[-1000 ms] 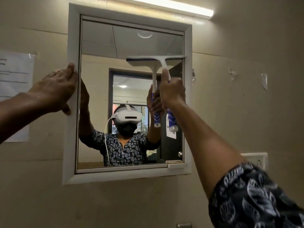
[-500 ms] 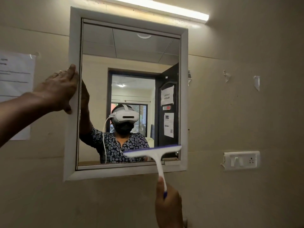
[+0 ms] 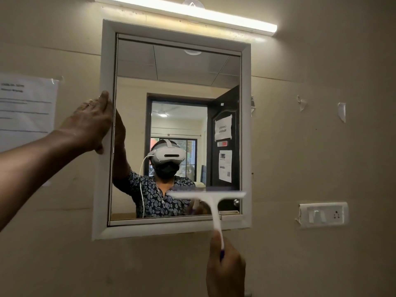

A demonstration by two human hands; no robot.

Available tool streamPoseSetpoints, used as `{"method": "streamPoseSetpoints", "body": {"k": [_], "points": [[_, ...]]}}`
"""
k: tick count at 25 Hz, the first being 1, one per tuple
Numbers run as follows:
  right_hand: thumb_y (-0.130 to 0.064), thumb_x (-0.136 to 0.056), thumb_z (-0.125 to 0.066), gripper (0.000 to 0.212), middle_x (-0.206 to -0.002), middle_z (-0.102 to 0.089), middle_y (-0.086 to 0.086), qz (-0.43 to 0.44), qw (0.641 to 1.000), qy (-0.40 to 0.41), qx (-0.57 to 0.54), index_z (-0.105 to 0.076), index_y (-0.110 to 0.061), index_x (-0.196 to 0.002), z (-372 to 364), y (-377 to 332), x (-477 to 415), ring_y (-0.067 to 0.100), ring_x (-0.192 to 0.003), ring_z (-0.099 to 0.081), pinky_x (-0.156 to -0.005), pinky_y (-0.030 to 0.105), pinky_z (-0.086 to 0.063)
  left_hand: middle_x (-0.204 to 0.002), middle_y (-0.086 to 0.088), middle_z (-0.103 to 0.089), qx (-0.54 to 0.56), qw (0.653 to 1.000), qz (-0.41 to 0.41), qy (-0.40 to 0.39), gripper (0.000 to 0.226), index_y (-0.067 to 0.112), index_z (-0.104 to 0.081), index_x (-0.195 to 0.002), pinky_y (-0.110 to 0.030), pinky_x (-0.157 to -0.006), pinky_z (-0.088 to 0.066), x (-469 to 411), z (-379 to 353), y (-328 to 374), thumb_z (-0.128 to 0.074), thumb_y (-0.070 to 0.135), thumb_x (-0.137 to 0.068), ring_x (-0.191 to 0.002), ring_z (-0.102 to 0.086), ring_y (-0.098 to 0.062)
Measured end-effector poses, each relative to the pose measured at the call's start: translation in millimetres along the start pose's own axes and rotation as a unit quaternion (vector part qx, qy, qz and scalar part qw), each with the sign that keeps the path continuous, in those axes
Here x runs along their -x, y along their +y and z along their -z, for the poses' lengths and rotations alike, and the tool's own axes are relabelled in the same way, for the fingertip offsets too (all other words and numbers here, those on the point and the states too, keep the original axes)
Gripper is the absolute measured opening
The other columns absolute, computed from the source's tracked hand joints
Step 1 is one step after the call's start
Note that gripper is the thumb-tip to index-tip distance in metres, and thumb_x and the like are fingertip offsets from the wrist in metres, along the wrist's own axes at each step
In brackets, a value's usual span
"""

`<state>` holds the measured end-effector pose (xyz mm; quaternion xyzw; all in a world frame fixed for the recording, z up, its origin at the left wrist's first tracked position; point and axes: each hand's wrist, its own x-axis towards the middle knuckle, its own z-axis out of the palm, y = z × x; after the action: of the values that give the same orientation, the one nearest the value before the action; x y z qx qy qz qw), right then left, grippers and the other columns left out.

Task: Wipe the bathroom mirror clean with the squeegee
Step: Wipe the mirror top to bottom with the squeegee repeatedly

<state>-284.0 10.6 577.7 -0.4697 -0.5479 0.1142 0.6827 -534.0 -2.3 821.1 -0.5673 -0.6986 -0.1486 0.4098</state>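
A white-framed mirror (image 3: 246, 125) hangs on a beige wall. My left hand (image 3: 91, 125) grips the frame's left edge at mid height, thumb wrapped under. My right hand (image 3: 225, 269) is below the frame, shut on the handle of a white squeegee (image 3: 211, 198). The squeegee's blade lies level across the lower right part of the glass, just above the bottom edge; its stem crosses the lower frame. The blade is blurred by motion. The glass reflects a person wearing a headset and an open dark door.
A tube light (image 3: 192, 12) glows above the mirror. A paper notice (image 3: 25, 108) is taped to the wall at the left. A white switch plate with a socket (image 3: 323, 215) sits at the right, with torn tape bits (image 3: 341, 111) above it.
My right hand has pulled the squeegee down from the upper right of the glass to near the bottom edge. My left hand has kept its grip on the frame.
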Motion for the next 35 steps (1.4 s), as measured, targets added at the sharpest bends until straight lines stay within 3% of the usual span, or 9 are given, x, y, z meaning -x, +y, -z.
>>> {"method": "streamPoseSetpoints", "body": {"k": [2,4,6,10,14,19,24,29,35], "points": [[-0.045,-0.091,-0.037,0.041,-0.048,-0.055,-0.003,0.059,0.994,-0.034,-0.085,-0.053,-0.022,-0.062,-3,-49,-30,0.008,-0.042,-0.053,-0.036,0.015,-0.04,-0.155,-0.018,0.015,-0.001,1.0,0.005,0.001,0.128,0.001,0.009,-0.147,-0.035,-0.117,-0.004,0,0,2,-0.084,0.017,-0.062,-0.146,0.001,-0.03],[-0.054,-0.09,-0.029,0.05,-0.059,-0.061,0.006,0.114,0.986,-0.049,-0.108,-0.055,-0.016,-0.07,-11,-106,-72,0.017,-0.051,-0.061,-0.047,0.032,-0.053,-0.155,-0.018,0.015,-0.007,1.0,0.006,-0.001,0.126,0.001,0.01,-0.147,-0.035,-0.117,-0.004,0,1,3,-0.083,0.016,-0.064,-0.146,0.002,-0.03],[-0.05,-0.096,-0.029,0.052,-0.065,-0.063,0.014,0.133,0.983,-0.048,-0.116,-0.055,-0.011,-0.072,-21,-159,-116,0.031,-0.058,-0.063,-0.053,0.038,-0.053,-0.155,-0.019,0.015,-0.014,1.0,0.004,-0.003,0.124,0.0,0.011,-0.147,-0.035,-0.118,-0.004,0,1,3,-0.082,0.015,-0.065,-0.146,0.002,-0.03],[-0.046,-0.098,-0.03,0.049,-0.054,-0.048,-0.001,0.133,0.984,-0.009,-0.121,-0.043,-0.017,-0.06,-43,-228,-174,0.012,-0.046,-0.048,-0.045,0.022,-0.036,-0.155,-0.018,0.014,-0.017,1.0,0.003,0.005,0.117,0.001,0.01,-0.147,-0.035,-0.118,-0.005,-1,0,2,-0.078,0.009,-0.069,-0.146,0.002,-0.03],[-0.047,-0.097,-0.032,0.048,-0.057,-0.048,-0.002,0.134,0.986,0.006,-0.097,-0.037,-0.019,-0.058,-60,-251,-200,0.012,-0.053,-0.051,-0.048,0.021,-0.035,-0.155,-0.018,0.016,-0.025,1.0,0.001,0.006,0.115,0.001,0.012,-0.147,-0.034,-0.118,-0.004,-1,0,1,-0.076,0.007,-0.072,-0.146,0.003,-0.029],[-0.047,-0.097,-0.031,0.044,-0.058,-0.049,-0.002,0.141,0.988,-0.043,-0.046,-0.045,-0.012,-0.075,-68,-260,-217,0.008,-0.049,-0.05,-0.041,0.019,-0.031,-0.155,-0.018,0.017,-0.029,1.0,-0.002,0.0,0.119,0.001,0.012,-0.147,-0.034,-0.117,-0.005,-2,0,1,-0.078,0.011,-0.07,-0.146,0.002,-0.029],[-0.048,-0.097,-0.028,0.047,-0.055,-0.05,-0.002,0.151,0.988,-0.04,0.009,-0.036,-0.017,-0.063,-64,-267,-220,0.007,-0.045,-0.049,-0.039,0.018,-0.03,-0.155,-0.017,0.017,-0.035,0.999,-0.006,-0.01,0.126,0.001,0.012,-0.146,-0.034,-0.117,-0.005,-3,-1,-2,-0.082,0.022,-0.066,-0.146,0.0,-0.03],[-0.055,-0.095,-0.022,0.056,-0.079,-0.064,0.007,0.15,0.986,-0.074,0.013,-0.057,-0.011,-0.091,-63,-222,-187,0.023,-0.071,-0.062,-0.061,0.032,-0.05,-0.155,-0.017,0.016,-0.037,0.999,-0.009,-0.006,0.126,0.002,0.012,-0.147,-0.035,-0.117,-0.006,-3,-2,-4,-0.082,0.025,-0.064,-0.145,-0.002,-0.031],[-0.064,-0.09,-0.015,0.062,-0.091,-0.064,0.006,0.087,0.988,-0.121,0.037,-0.057,-0.018,-0.096,-67,-103,-82,0.022,-0.082,-0.063,-0.074,0.043,-0.055,-0.155,-0.017,0.018,-0.038,0.999,-0.011,-0.016,0.131,0.001,0.014,-0.146,-0.035,-0.117,-0.005,-3,0,-4,-0.082,0.031,-0.063,-0.146,-0.001,-0.03]]}}
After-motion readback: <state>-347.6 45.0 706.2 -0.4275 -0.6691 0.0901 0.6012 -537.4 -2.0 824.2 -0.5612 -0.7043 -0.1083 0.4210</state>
